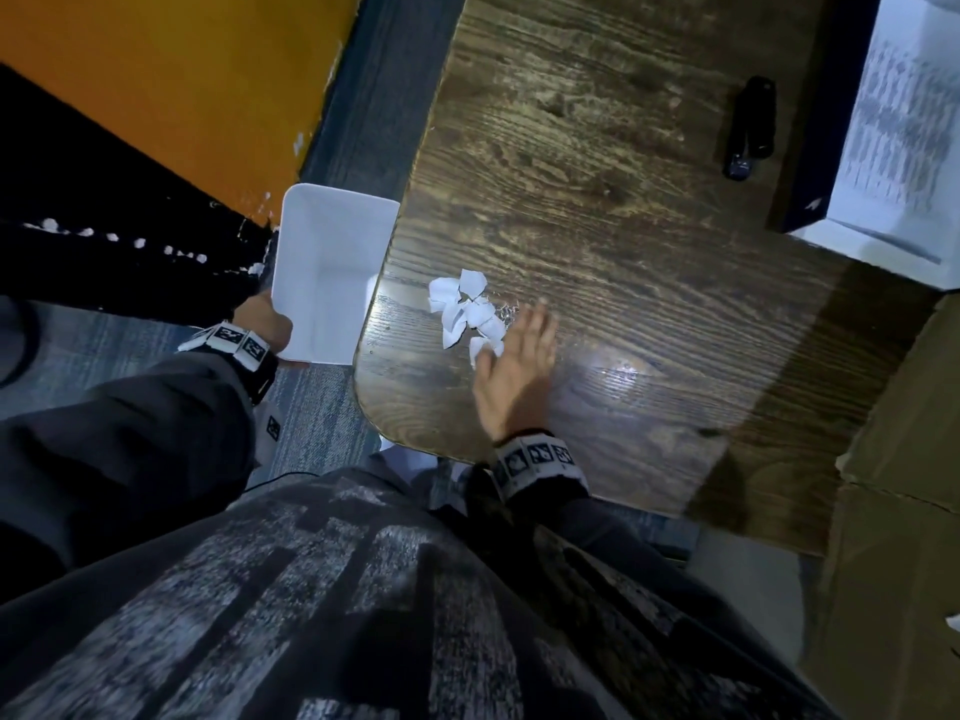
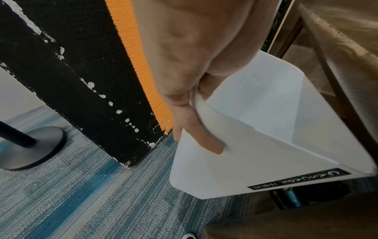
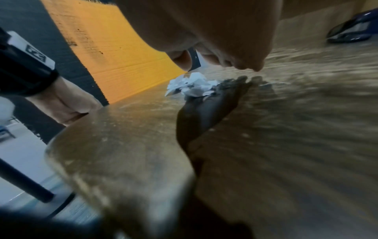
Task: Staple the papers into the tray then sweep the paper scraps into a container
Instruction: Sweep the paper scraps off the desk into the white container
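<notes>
The paper scraps [image 1: 467,311] lie in a small pile near the middle of the frame, close to the table [image 1: 623,200] edge. The right hand [image 1: 511,366] lies flat, fingers straight, holding nothing, touching the pile. The left hand [image 1: 265,317] pinches the white container [image 1: 332,262] rim, just beside the edge at middle left. Push slowly and keep the container tucked under the edge, so no bits fall.

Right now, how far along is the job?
Stapling looks done: stapler lies idle beside printed papers in the tray. In hand: left hand holds the white container at the table edge; right hand, flat, pushes paper scraps. Left: scraps into container.
</notes>
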`<move>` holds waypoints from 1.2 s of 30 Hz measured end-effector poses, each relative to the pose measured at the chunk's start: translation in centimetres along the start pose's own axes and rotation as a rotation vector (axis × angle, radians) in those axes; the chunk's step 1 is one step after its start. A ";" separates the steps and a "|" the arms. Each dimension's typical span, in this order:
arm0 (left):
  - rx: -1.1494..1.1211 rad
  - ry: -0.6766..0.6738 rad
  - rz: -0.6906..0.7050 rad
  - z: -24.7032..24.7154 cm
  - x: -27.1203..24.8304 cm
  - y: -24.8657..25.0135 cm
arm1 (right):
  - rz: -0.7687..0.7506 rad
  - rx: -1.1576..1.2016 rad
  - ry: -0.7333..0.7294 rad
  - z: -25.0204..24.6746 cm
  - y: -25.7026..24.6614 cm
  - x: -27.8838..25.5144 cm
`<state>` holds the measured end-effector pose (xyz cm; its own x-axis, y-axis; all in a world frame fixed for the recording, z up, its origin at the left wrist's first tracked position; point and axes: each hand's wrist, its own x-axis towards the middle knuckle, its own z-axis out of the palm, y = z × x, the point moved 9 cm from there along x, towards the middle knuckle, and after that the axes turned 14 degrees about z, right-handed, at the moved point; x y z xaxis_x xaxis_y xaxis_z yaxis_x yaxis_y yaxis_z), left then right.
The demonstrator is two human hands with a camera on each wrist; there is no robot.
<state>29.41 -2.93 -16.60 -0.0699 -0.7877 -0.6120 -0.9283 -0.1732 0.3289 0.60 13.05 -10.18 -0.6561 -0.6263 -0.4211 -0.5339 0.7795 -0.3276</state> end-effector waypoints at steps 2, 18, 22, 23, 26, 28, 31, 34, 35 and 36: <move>-0.011 0.003 -0.010 0.0 -0.1 -0.1 | 0.089 0.030 0.017 -0.6 2.4 -1.1; -0.104 0.024 -0.154 -0.8 0.5 -0.4 | 0.067 -0.050 -0.017 4.1 -3.4 -2.7; -0.164 0.030 -0.200 -0.9 0.6 0.0 | -0.002 0.001 0.040 2.4 -3.3 -2.4; -0.163 0.023 -0.193 -0.9 0.7 0.3 | -0.017 -0.016 0.048 2.0 -3.6 -2.4; -0.150 0.003 -0.185 -1.2 0.3 1.3 | -0.054 -0.126 -0.041 3.2 -5.8 -2.2; -0.113 0.004 -0.168 -1.4 0.6 1.6 | -0.070 -0.158 -0.098 4.5 -7.6 -2.2; -0.126 -0.009 -0.156 -1.6 0.7 2.2 | -0.122 -0.193 -0.129 6.0 -10.0 -2.6; -0.056 -0.037 -0.099 -2.0 0.7 2.8 | -0.164 -0.215 -0.125 6.0 -10.9 -2.7; -0.013 -0.047 -0.057 -2.0 0.9 3.1 | -0.164 -0.205 -0.119 5.5 -10.8 -2.3; 0.019 -0.051 -0.027 -2.2 0.9 3.3 | -0.158 -0.192 -0.105 4.8 -10.4 -1.8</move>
<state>27.05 -5.53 -14.47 -0.0627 -0.7518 -0.6564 -0.9367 -0.1826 0.2986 9.93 6.12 -10.04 -0.5033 -0.7275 -0.4664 -0.7229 0.6501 -0.2340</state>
